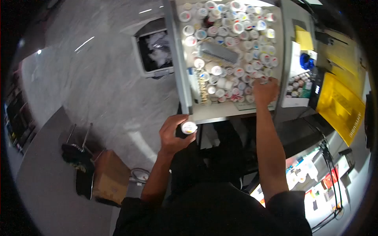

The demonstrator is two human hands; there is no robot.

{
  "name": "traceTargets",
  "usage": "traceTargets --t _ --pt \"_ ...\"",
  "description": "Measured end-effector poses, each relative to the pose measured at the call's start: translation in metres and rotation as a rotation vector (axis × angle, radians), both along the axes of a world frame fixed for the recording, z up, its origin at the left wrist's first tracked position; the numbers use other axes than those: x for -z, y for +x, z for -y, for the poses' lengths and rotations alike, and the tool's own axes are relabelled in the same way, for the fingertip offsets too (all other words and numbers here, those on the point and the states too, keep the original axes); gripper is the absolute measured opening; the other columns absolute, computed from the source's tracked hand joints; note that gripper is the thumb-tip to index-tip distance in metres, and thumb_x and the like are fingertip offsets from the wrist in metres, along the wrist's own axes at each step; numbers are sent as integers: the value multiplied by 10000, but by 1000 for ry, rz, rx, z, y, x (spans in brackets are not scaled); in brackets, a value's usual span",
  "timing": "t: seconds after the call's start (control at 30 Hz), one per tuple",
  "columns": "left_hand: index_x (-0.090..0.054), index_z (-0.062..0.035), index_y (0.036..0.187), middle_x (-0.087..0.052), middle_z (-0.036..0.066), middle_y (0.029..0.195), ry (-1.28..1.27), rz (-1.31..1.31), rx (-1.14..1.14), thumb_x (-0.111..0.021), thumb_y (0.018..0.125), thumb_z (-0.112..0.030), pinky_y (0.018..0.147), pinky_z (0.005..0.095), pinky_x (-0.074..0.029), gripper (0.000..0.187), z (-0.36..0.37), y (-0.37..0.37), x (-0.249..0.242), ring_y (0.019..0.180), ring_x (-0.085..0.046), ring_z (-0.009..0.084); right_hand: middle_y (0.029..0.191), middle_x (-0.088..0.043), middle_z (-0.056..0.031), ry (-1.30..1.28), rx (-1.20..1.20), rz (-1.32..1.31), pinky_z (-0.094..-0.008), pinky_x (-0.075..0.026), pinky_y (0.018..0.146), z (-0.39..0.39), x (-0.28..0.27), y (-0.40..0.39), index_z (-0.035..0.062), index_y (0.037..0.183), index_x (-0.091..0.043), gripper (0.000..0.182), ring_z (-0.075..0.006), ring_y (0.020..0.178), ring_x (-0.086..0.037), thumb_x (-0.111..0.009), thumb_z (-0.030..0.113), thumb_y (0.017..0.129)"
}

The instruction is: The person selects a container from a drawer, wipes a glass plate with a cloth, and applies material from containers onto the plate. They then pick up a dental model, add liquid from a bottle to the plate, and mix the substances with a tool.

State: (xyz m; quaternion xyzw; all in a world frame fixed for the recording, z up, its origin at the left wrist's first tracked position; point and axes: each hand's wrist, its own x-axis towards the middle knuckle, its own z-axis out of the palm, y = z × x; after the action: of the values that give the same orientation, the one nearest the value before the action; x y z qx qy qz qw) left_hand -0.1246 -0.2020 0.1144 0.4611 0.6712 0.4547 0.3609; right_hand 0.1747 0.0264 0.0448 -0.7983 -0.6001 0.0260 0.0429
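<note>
My left hand [173, 135] is closed around a small round jar with a white lid [189, 127], held just outside the front left corner of an open drawer [212, 115]. Coloured marks show on the lid. My right hand [265, 93] reaches into the drawer at its front right, fingers bent down among many small white-lidded jars [238, 72]. What those fingers grip is hidden by the hand. A grey oblong object [219, 52] lies on top of the jars near the middle. A beaded, gold-coloured strip [203, 90] runs along the drawer's left side.
A bin with a light rim [149, 74] and crumpled white material stands left of the drawer. Yellow packaging [341, 106] and a blue object [306, 61] lie to the right. A cardboard box [111, 177] is at lower left, a brightly lit work surface [303, 173] at lower right.
</note>
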Motion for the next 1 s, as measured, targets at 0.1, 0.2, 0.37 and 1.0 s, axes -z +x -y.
traceTargets --t 0.1,0.2,0.37,1.0 --pt "-753 -25 1173 -779 166 1164 -9 -51 -34 -946 693 -120 939 442 -599 526 4 1 4 1074 -760 318 1088 -679 -208 194 -69 -207 -505 -515 873 31 -13 -28 2 1153 -634 385 -390 980 -662 -789 161 839" --pt "-758 -15 1159 -781 161 1144 18 -121 -65 -933 679 -107 929 431 -596 519 1 1 2 1047 -761 310 896 -697 -132 -91 -255 -640 -430 -546 723 126 -60 -99 21 1026 -674 210 -297 775 -674 -774 51 844" --pt "-761 -11 1145 -778 164 1133 32 -145 -72 -917 694 -125 918 423 -592 491 0 6 -13 1052 -750 309 841 -661 -127 -427 -276 -946 -457 -536 656 240 -25 -141 56 937 -619 273 -347 751 -706 -817 183 799" --pt "-678 48 1185 -726 190 1068 533 -123 105 -908 799 -307 847 405 -583 573 93 79 -54 942 -708 304 945 -699 -166 -27 -292 -873 -508 -577 740 267 -46 -110 67 988 -666 352 -410 883 -719 -864 297 810"
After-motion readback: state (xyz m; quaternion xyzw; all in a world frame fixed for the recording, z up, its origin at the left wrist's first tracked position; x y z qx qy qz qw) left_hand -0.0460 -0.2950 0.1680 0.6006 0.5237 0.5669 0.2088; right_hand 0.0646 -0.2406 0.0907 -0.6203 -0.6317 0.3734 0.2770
